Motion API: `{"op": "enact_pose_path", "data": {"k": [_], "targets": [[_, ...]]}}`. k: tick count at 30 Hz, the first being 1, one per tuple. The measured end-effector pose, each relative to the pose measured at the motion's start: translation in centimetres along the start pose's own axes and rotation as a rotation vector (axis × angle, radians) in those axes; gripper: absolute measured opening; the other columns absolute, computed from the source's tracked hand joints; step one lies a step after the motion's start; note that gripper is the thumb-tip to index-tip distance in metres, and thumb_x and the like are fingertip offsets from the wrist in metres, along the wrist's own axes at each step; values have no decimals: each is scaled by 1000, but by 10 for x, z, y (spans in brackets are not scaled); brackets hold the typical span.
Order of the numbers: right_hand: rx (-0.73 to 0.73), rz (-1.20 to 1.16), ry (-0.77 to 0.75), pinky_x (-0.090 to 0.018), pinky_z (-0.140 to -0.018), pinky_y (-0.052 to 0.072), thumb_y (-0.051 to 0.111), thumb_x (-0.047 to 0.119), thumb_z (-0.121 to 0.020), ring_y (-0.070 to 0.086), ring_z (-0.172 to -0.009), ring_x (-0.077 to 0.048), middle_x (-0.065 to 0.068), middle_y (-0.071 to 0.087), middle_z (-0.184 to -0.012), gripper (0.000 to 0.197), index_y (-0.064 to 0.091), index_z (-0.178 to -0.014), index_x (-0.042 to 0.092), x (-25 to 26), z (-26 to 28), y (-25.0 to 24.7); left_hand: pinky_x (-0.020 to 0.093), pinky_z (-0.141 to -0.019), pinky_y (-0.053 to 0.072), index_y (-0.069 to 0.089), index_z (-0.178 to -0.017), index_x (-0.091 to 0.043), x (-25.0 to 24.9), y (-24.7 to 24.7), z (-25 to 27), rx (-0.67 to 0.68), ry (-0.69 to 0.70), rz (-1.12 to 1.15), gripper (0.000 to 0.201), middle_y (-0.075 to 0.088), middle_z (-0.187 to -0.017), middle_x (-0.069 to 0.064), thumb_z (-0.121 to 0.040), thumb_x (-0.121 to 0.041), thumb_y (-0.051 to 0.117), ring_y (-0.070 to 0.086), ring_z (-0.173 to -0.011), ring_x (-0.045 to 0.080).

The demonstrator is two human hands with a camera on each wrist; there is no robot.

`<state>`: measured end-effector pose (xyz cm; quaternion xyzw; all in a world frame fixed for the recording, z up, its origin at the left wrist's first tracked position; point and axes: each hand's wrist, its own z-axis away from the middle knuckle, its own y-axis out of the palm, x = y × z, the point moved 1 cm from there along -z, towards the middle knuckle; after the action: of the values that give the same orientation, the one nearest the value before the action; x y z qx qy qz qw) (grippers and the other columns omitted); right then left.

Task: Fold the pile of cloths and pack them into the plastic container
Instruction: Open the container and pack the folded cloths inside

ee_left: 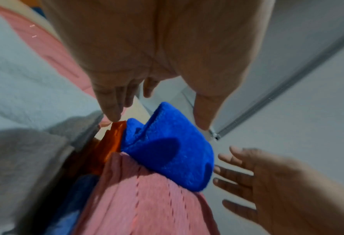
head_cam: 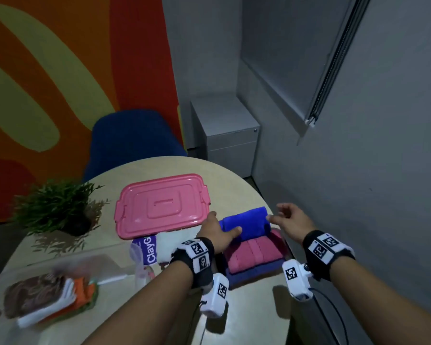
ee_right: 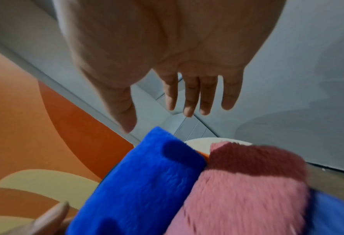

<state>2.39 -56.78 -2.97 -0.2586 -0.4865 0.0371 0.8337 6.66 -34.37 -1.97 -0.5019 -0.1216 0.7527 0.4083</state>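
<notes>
Item: folded blue cloth (head_cam: 245, 224), atop pink cloth (head_cam: 253, 255), flanked by left hand (head_cam: 218, 234) and right hand (head_cam: 290, 224), both spread, gripping nothing. Judged best squared from both ends, pressed flat

Royal-blue folded cloth (head_cam: 244, 221) atop a pink cloth (head_cam: 253, 255) with rows of stitched lines; darker blue cloth (head_cam: 249, 273) beneath. Pink lid (head_cam: 161, 207). Pale beige surface (head_cam: 244, 317). Green plant (head_cam: 57, 205). Wall mural (head_cam: 60, 70): orange, red and yellow-green shapes. Navy chair (head_cam: 132, 138). Wrist bands (head_cam: 326, 247): black-and-white square markers.
</notes>
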Motion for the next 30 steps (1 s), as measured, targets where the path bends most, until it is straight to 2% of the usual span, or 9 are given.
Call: {"op": "enact_pose_path", "data": {"k": [3, 6, 11, 14, 17, 20, 23, 27, 30], "targets": [[198, 160, 35, -39, -111, 39, 82, 44, -77, 50, -131, -22, -4, 49, -145, 80, 45, -143, 17, 5, -33, 1, 32, -104, 41, 18, -152, -5, -2, 3, -27, 54, -140, 66, 101, 36, -153, 14, -82, -54, 71, 43, -135, 31], [355, 252, 90, -39, -110, 41, 82, 49, -75, 46, -135, -26, -8, 41, -153, 94, 35, -150, 19, 4, -57, 6, 31, -98, 43, 33, -145, -2, 1, 5, -48, 109, -215, 13, 88, 47, -144, 15, -85, -56, 66, 51, -126, 30], [489, 230, 184, -38, -95, 54, 86, 72, -47, 63, -116, -22, -7, 54, -142, 127, 36, -149, 15, -19, -91, 19, 40, -103, 46, 41, -143, -4, 17, 22, -75, 172, -319, 82, 92, 52, -140, 13, -80, -69, 58, 55, -121, 31], [546, 263, 180, -33, -83, 58, 76, 77, -50, 70, -101, -20, -5, 68, -123, 109, 55, -135, 11, -25, -102, 26, 44, -100, 49, 43, -142, -8, 25, 35, -91, 176, -398, 233, 103, 55, -135, 12, -64, -73, 61, 59, -115, 32], [613, 270, 214, -39, -90, 58, 71, 80, -47, 74, -92, -21, -3, 76, -103, 94, 68, -117, 17, -28, -108, 30, 46, -98, 51, 45, -139, -12, 52, 59, -124, 170, -449, 303, 124, 61, -129, 10, -40, -85, 61, 63, -110, 32], [626, 233, 259, -39, -88, 58, 71, 72, -56, 75, -89, -27, -8, 77, -95, 80, 71, -110, 14, -23, -110, 32, 47, -99, 49, 43, -141, -17, 95, 94, -169, 134, -483, 366, 142, 61, -129, 9, -24, -93, 67, 62, -112, 33], [623, 122, 307, -37, -75, 60, 76, 53, -77, 74, -83, -31, -15, 77, -93, 62, 68, -114, 4, -23, -110, 32, 47, -100, 48, 43, -139, -19, 88, 93, -164, 128, -472, 402, 125, 61, -127, 9, -37, -86, 65, 61, -114, 33], [592, 12, 339, -22, -46, 50, 71, 42, -87, 68, -50, -19, -11, 74, -69, 52, 66, -111, -3, -28, -109, 33, 51, -99, 48, 38, -138, -20, 59, 72, -139, 119, -443, 411, 118, 57, -129, 11, -40, -81, 56, 58, -117, 36], [573, -106, 329, -29, -56, 54, 81, 46, -76, 72, -63, -29, -19, 75, -82, 63, 67, -112, -4, -26, -106, 38, 46, -68, 57, 43, -136, -25, 53, 65, -133, 136, -453, 455, 110, 61, -124, 14, -44, -83, 59, 62, -109, 41]]}}
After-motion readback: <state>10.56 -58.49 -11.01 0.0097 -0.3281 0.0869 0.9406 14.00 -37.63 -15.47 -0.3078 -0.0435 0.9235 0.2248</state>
